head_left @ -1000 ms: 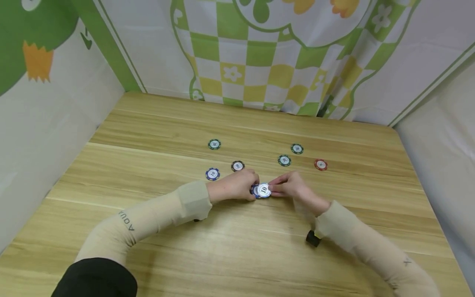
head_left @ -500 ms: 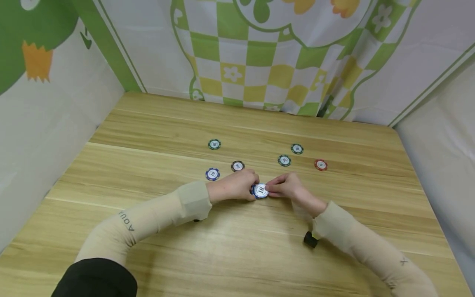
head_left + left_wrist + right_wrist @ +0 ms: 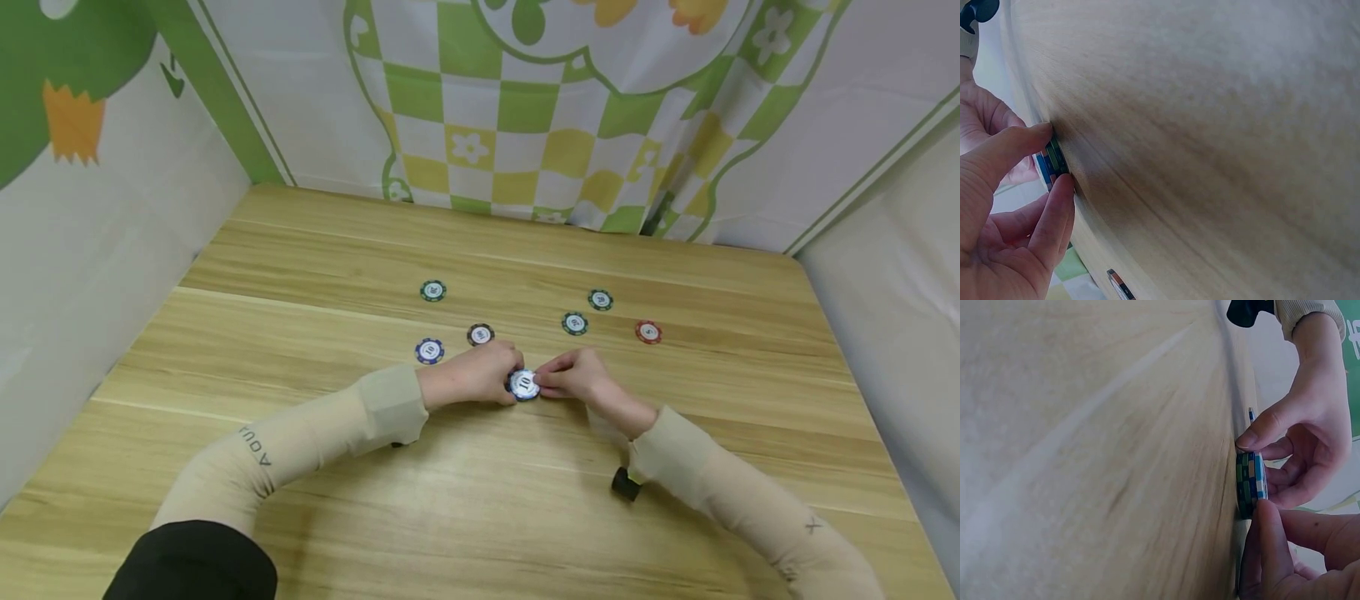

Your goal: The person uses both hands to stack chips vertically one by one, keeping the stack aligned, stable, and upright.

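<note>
A short stack of poker chips (image 3: 524, 385), topped by a blue-edged chip marked 10, sits on the table between the two hands. My left hand (image 3: 480, 372) grips the stack from the left, thumb and fingers on its sides. From the right, my right hand (image 3: 585, 377) pinches the top blue chip at its edge. In the right wrist view, green and dark chip edges (image 3: 1245, 481) show beneath the blue ones. The left wrist view shows the same stack (image 3: 1054, 159) between thumb and fingertips.
Beyond the hands lie loose chips: a blue one (image 3: 430, 351), a black one (image 3: 481, 335), a green one (image 3: 433, 291), two more green chips (image 3: 575, 323) and a red one (image 3: 648, 332). Cloth walls surround the wooden table (image 3: 465, 508) at the back and sides.
My right hand has moved slightly left, bringing the blue 10 chip from overlapping the stack's right side to lying over it. The left hand has stayed in place around the stack.
</note>
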A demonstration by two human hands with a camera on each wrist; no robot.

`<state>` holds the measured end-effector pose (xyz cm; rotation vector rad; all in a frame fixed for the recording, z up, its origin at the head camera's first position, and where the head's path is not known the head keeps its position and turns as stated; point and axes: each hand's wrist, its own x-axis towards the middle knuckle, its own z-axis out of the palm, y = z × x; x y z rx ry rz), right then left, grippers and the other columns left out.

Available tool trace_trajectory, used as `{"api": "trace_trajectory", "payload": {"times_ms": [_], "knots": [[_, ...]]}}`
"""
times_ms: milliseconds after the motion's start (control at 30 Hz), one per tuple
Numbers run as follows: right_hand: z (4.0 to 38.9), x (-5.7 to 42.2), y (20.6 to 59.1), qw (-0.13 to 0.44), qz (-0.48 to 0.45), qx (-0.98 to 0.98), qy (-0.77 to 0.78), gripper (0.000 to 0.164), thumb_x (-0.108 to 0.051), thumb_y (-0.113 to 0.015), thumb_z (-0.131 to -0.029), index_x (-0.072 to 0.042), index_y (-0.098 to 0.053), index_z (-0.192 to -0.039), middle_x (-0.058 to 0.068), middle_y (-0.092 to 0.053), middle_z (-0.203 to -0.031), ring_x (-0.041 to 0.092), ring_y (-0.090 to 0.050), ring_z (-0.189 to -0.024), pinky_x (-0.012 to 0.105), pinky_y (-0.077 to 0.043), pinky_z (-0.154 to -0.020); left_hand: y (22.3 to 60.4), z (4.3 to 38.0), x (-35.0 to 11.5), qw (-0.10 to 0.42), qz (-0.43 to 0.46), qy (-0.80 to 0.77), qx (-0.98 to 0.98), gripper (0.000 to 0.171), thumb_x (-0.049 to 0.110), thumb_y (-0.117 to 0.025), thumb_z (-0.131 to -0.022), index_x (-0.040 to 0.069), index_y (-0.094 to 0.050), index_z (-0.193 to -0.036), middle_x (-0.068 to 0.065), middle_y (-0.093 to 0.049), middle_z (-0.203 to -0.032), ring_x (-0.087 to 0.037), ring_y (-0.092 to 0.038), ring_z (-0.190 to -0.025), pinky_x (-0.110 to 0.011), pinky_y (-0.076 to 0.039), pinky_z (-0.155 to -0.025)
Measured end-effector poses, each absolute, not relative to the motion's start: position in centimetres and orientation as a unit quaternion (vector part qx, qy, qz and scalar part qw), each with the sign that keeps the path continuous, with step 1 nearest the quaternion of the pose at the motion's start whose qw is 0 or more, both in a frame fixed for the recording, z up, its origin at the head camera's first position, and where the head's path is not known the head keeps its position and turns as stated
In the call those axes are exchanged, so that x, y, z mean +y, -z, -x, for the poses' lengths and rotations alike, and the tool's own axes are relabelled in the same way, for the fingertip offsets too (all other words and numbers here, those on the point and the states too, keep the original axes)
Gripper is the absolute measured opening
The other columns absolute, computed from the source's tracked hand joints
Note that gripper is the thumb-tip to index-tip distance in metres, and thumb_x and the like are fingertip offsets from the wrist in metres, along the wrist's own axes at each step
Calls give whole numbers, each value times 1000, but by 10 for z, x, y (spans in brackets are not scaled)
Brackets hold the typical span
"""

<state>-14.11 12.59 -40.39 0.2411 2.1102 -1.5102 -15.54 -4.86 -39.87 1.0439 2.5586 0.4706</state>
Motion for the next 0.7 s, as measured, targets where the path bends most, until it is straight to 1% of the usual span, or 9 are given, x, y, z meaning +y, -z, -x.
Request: {"api": "trace_trajectory", "payload": {"times_ms": [200, 467, 567, 700], "knots": [[140, 125, 404, 265, -84, 787, 550, 19, 4, -59, -83, 13, -62, -101, 21, -66, -94, 12, -64, -72, 25, -53, -69, 399, 155, -49, 156, -376, -163, 899, 28, 17, -76, -69, 3, -64, -90, -2, -58, -84, -12, -51, -76, -24, -44, -69], [141, 126, 403, 267, -80, 789, 547, 19, 4, -59, -84, 13, -62, -101, 21, -66, -94, 11, -64, -71, 25, -53, -69, 398, 156, -48, 171, -366, -164, 900, 32, 18, -75, -70, 2, -63, -95, -4, -59, -89, -13, -53, -80, -23, -45, -72], [143, 130, 400, 266, -76, 797, 537, 20, 2, -60, -84, 12, -61, -102, 19, -66, -92, 9, -64, -69, 24, -53, -69, 399, 156, -47, 175, -363, -163, 901, 33, 19, -75, -71, 2, -63, -96, -4, -59, -90, -13, -53, -82, -23, -45, -73], [148, 138, 394, 249, -69, 820, 511, 22, -3, -63, -83, 10, -62, -101, 15, -66, -88, 8, -63, -67, 24, -53, -68, 399, 156, -47, 178, -361, -160, 902, 33, 19, -75, -71, 2, -63, -96, -5, -59, -91, -14, -54, -83, -23, -45, -75]]}}
